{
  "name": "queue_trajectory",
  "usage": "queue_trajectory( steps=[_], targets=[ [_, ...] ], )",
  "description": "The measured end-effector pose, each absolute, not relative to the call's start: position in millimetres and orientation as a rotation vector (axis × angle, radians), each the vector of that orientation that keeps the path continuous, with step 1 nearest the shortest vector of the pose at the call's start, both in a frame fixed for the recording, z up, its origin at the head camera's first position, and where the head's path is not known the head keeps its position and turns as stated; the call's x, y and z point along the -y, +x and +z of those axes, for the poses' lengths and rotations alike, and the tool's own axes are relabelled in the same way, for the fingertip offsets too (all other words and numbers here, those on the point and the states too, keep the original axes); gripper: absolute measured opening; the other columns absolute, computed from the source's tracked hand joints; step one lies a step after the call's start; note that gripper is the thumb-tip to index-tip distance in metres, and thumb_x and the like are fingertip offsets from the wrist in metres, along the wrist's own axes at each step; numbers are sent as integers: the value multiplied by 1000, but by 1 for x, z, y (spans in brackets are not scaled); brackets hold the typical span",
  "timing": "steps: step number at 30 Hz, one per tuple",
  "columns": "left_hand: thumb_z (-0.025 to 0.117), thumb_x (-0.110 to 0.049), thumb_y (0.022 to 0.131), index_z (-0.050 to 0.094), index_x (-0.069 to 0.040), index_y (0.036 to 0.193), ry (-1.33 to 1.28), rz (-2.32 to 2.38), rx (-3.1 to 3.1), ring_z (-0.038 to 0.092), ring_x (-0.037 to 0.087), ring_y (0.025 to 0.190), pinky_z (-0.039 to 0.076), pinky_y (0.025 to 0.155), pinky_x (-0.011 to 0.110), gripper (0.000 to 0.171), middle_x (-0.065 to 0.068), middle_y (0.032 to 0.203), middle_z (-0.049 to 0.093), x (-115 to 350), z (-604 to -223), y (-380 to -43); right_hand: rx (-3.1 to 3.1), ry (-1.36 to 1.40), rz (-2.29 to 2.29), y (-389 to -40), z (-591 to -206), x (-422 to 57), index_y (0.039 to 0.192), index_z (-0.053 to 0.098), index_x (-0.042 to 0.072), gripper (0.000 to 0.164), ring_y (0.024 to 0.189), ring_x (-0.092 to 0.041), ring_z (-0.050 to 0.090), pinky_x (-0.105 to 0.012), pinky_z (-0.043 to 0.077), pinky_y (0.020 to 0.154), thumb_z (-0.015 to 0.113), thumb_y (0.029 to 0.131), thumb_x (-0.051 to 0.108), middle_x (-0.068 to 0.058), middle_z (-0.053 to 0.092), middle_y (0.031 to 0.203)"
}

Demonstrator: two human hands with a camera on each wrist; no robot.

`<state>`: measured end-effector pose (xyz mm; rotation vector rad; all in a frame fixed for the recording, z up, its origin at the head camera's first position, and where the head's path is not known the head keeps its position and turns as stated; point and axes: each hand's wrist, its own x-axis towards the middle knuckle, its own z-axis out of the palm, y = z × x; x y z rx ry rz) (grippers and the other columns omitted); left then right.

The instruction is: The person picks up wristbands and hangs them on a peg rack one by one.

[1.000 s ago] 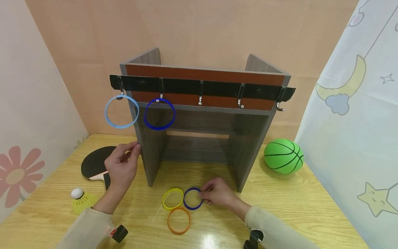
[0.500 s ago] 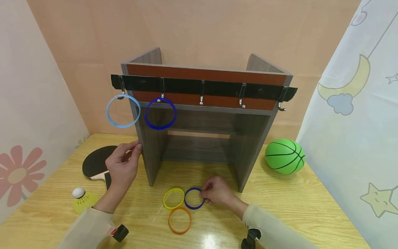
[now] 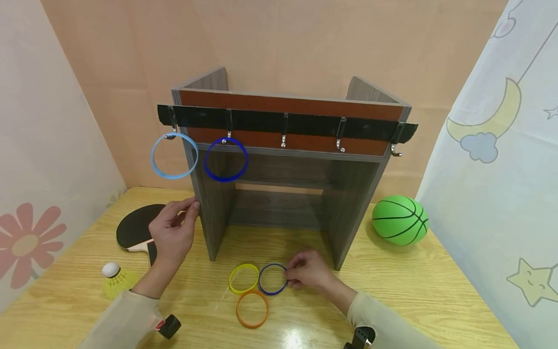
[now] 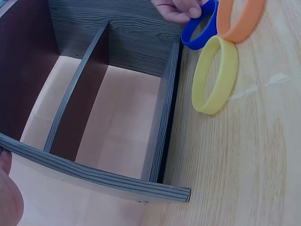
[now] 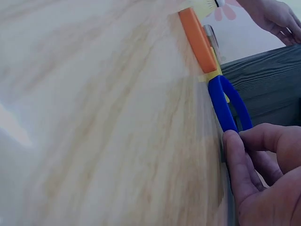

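Note:
My right hand (image 3: 310,271) pinches the right side of a dark blue wristband (image 5: 221,103) between thumb and fingers, low over the wooden table. Beside that band lie a yellow wristband (image 4: 229,80) and an orange wristband (image 3: 252,326). My left hand (image 3: 174,232) grips the front edge of the grey shelf unit's left panel (image 3: 205,218) with thumb and fingertips. Across the shelf's top front runs a black strip (image 3: 257,117) with several metal hooks. On its leftmost hook hangs a light blue wristband (image 3: 174,177); a second dark blue wristband (image 3: 224,180) hangs on the hook beside it.
A green ball (image 3: 400,220) sits right of the shelf. Left of it lie a black table tennis paddle (image 3: 137,225) and a yellow shuttlecock (image 3: 118,283). Fabric with printed figures hangs on both sides, and a plain backdrop (image 3: 279,43) stands behind.
My right hand has shifted slightly, and the dark blue wristband it pinches looks thinner from above than before. The left hand stays on the panel.

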<state>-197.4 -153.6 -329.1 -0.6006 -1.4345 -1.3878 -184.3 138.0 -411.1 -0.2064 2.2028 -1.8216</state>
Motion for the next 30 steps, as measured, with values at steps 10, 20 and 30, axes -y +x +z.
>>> queue_trajectory(
  steps=[10,20,30],
  targets=[
    [60,26,74,66,20,85,-596,-1391,1436,62,11,69,53,68,17,14,20,71,62,154,-332,-199,-2078,-174,-1971,-180,-397,-149,89,62,-13,13,65,-25,67,-35,57,60,68,79,-7,-18,66,73],
    [61,25,75,65,20,85,-599,-1391,1428,62,11,69,53,68,17,12,21,71,62,152,-330,-199,-2111,-191,-2070,-179,-368,-155,90,64,-16,15,65,-23,67,-34,57,63,69,79,-7,-16,67,77],
    [61,25,75,65,20,85,-587,-1406,1426,62,11,69,53,68,18,12,19,71,62,153,-330,-199,-2063,-208,-2179,-177,-343,-152,89,64,-12,11,67,-23,68,-36,57,64,69,79,-8,-19,67,79]
  ],
)
